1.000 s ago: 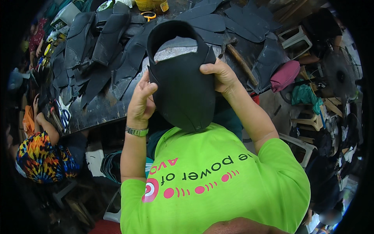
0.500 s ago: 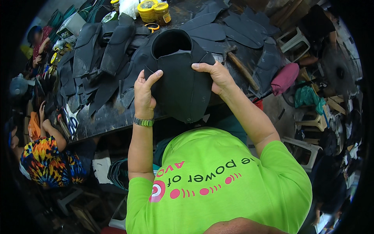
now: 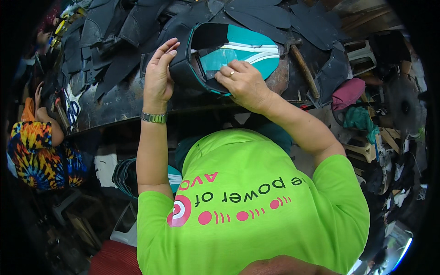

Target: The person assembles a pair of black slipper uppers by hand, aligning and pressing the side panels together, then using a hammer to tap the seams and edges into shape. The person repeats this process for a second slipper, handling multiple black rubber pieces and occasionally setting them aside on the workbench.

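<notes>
A black shoe upper (image 3: 181, 68) lies tipped on its side above the table edge, its opening turned toward me. Teal and white material (image 3: 263, 50) shows on its toe part and inside. My right hand (image 3: 243, 82), a ring on one finger, is closed on the near rim of the upper with its fingertips at the inner edge. My left hand (image 3: 157, 75) is against the upper's left side, fingers pointing up and thumb apart from them. Whether its lower fingers press on the upper is hidden. A metal watch (image 3: 154, 118) is on my left wrist.
Black cut pieces (image 3: 137, 27) cover much of the dark table (image 3: 123, 107). A hammer with a wooden handle (image 3: 305, 71) lies to the right, scissors (image 3: 72, 107) at the left edge. Another person in a colourful shirt (image 3: 34, 153) sits at left. A fan (image 3: 405, 105) stands at right.
The upper has been turned from sole-like black face to its open teal side. My right hand has shifted to its inner rim; my left hand has loosened its grip and moved left.
</notes>
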Demonstrator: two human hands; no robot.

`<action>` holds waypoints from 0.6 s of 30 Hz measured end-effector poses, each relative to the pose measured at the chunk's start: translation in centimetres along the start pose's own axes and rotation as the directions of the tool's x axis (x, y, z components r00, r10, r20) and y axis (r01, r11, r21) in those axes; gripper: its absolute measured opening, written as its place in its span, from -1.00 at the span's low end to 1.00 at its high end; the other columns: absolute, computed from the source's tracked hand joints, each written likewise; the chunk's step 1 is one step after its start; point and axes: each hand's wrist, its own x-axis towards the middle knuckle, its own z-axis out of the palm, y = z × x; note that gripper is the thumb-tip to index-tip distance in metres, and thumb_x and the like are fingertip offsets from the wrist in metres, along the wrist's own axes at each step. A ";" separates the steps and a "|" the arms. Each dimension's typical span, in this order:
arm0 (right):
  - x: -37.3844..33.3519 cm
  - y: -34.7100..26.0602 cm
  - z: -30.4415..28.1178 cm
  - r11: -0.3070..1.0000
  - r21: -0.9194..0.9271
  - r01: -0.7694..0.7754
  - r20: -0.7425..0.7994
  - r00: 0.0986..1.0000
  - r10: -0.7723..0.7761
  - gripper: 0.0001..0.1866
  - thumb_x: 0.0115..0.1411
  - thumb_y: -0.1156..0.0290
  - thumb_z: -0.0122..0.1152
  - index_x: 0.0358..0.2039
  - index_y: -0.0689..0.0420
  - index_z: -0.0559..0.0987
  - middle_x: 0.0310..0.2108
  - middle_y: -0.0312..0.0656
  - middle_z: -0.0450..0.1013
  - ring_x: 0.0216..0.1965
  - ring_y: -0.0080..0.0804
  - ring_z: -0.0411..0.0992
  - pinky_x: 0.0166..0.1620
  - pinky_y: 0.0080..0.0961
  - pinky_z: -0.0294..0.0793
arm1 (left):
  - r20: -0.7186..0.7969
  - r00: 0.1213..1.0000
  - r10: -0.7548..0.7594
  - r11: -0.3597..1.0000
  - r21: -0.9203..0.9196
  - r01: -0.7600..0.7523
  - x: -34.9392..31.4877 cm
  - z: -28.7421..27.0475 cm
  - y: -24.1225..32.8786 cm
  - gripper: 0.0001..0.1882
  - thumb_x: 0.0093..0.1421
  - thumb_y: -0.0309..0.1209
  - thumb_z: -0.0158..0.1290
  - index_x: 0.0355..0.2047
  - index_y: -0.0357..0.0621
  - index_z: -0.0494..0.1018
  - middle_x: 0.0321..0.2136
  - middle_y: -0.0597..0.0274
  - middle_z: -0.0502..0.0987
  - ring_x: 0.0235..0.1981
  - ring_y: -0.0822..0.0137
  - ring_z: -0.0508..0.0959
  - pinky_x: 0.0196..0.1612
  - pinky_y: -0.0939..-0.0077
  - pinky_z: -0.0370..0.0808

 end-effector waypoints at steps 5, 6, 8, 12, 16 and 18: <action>-2.3 -0.5 -2.4 0.988 0.133 -0.074 0.062 0.996 0.067 -0.23 0.06 -0.13 0.37 0.14 0.14 0.47 0.03 0.01 0.43 0.15 -0.01 0.32 0.23 -0.08 0.27 | -0.106 0.986 0.127 0.992 0.029 -0.125 0.3 -0.4 -3.0 -0.69 0.28 -0.58 0.08 0.04 -0.28 0.52 0.01 0.13 0.54 0.02 0.38 0.53 0.12 0.54 0.46; -2.8 0.3 -3.9 0.969 0.225 -0.104 0.112 0.990 0.081 -0.17 0.08 -0.18 0.33 0.20 0.14 0.43 0.08 0.05 0.41 0.21 0.05 0.28 0.27 -0.03 0.21 | -0.103 0.985 0.140 0.990 0.045 -0.136 0.3 -0.5 -3.0 -0.69 0.28 -0.58 0.08 0.03 -0.28 0.53 0.00 0.14 0.55 0.02 0.39 0.53 0.13 0.55 0.45; -4.2 2.6 -6.4 0.955 0.110 -0.276 -0.060 0.957 0.284 -0.33 0.09 0.07 0.39 0.14 0.16 0.49 0.04 0.01 0.46 0.12 0.05 0.36 0.20 -0.08 0.29 | -0.103 0.981 0.165 0.985 0.067 -0.158 0.2 -0.5 -2.7 -0.70 0.27 -0.58 0.09 0.01 -0.28 0.54 -0.02 0.15 0.56 0.01 0.39 0.53 0.14 0.56 0.44; -9.6 8.8 -6.2 0.586 -0.405 -0.702 -0.100 0.671 0.735 -0.43 0.16 0.43 0.20 0.21 0.14 0.37 -0.07 0.09 0.47 0.00 0.05 0.48 0.00 -0.10 0.49 | -0.101 0.982 0.160 0.984 0.088 -0.152 0.5 -0.3 -2.8 -0.72 0.26 -0.57 0.10 -0.01 -0.26 0.56 -0.05 0.18 0.58 -0.01 0.40 0.54 0.13 0.58 0.43; -11.7 11.7 -4.4 0.628 -0.226 -0.745 -0.012 0.646 0.763 -0.49 0.24 0.37 0.09 0.20 0.20 0.38 -0.10 0.15 0.47 -0.13 0.21 0.52 -0.02 -0.04 0.50 | -0.078 0.982 0.171 0.984 0.071 -0.166 1.1 -0.2 -3.0 -0.73 0.26 -0.57 0.10 -0.02 -0.26 0.56 -0.06 0.20 0.58 -0.03 0.40 0.54 0.12 0.57 0.43; -9.8 10.8 -6.2 0.643 -0.034 -0.766 -0.126 0.641 0.757 -0.50 0.27 0.35 0.09 0.22 0.18 0.40 -0.17 0.12 0.50 -0.11 0.15 0.53 -0.03 -0.07 0.50 | -0.081 0.983 0.167 0.983 0.086 -0.160 1.1 -0.3 -3.0 -0.73 0.26 -0.57 0.10 -0.03 -0.26 0.56 -0.06 0.20 0.58 -0.03 0.40 0.54 0.12 0.57 0.43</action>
